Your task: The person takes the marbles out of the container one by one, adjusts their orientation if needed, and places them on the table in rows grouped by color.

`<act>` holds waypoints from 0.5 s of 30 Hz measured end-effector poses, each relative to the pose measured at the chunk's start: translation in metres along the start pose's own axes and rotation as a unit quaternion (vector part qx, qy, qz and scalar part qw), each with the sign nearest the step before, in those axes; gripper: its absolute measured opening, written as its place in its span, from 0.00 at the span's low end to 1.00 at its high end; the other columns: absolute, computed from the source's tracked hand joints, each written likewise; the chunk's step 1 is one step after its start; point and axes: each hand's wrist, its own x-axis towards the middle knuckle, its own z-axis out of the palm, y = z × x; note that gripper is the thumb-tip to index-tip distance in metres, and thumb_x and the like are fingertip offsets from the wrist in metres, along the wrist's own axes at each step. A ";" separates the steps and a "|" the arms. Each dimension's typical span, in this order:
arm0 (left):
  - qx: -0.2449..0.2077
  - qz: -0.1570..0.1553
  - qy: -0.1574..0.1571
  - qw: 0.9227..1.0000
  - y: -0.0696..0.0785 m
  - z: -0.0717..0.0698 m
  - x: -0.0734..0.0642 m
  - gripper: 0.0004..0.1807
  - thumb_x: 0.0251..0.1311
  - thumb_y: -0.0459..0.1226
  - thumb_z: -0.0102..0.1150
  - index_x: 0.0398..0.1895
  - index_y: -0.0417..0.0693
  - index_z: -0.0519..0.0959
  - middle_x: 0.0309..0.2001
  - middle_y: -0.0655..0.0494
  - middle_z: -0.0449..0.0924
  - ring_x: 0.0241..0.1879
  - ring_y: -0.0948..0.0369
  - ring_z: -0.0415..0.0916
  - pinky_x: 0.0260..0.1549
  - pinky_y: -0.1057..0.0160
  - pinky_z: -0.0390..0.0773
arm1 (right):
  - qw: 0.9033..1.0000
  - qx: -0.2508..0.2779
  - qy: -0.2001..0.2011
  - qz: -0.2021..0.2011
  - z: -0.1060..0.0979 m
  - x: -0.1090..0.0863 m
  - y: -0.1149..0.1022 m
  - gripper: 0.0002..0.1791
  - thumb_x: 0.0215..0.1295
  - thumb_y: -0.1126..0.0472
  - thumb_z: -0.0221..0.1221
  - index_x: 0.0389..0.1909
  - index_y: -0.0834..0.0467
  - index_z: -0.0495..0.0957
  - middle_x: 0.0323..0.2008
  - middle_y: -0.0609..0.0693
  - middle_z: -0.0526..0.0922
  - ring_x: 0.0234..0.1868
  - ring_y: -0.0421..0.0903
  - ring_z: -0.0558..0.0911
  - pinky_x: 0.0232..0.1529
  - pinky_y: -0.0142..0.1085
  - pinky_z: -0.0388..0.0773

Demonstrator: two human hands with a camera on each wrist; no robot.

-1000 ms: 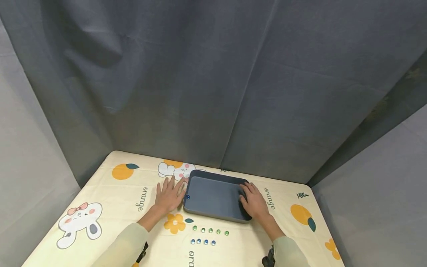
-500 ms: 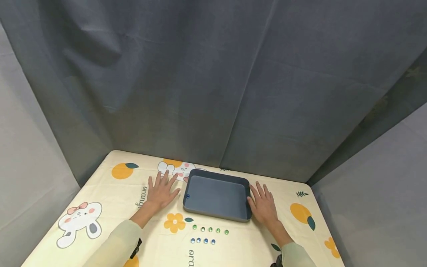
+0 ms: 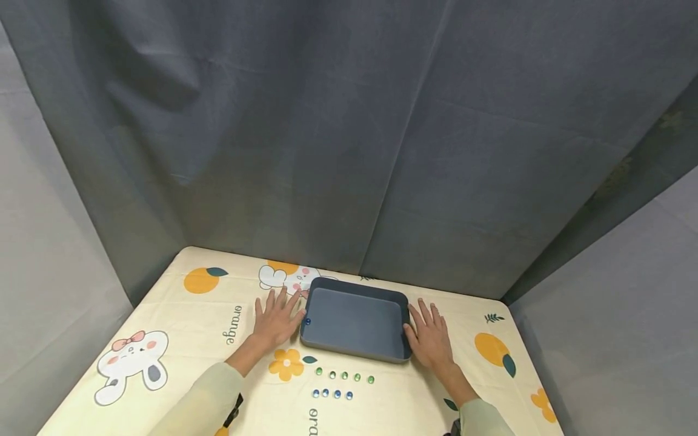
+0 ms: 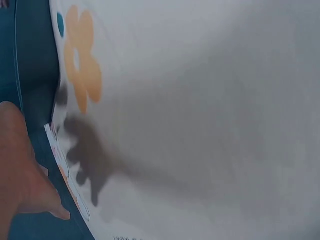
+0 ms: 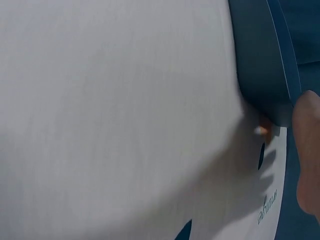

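A dark grey rectangular tray sits toward the back of the table, with one small dark blue glass bead at its left end. My left hand is spread beside the tray's left side, the thumb right at the rim. On the other side my right hand has its fingers extended, thumb and fingertips close along the right rim. Neither hand grips anything. In the left wrist view the tray wall shows above the hand; in the right wrist view the thumb overlaps the tray's corner.
In front of the tray lies a row of several green glass beads, and nearer still a row of several blue ones. The cream tablecloth has printed rabbits and oranges. Grey curtains enclose the back and sides.
My right hand has moved right, from over the tray's right rim to beside it. The left hand drew away leftward, then came back to the left rim. Tray and beads stay put.
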 end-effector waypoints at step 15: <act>0.008 0.005 -0.005 1.000 0.016 0.009 -0.001 0.34 0.74 0.56 0.41 0.79 0.57 0.57 0.78 0.43 0.49 0.75 0.38 0.42 0.67 0.30 0.37 | 0.997 0.047 -0.031 -0.044 0.012 0.020 -0.046 0.28 0.74 0.49 0.54 0.70 0.56 0.69 0.74 0.59 0.61 0.74 0.62 0.57 0.71 0.56 0.53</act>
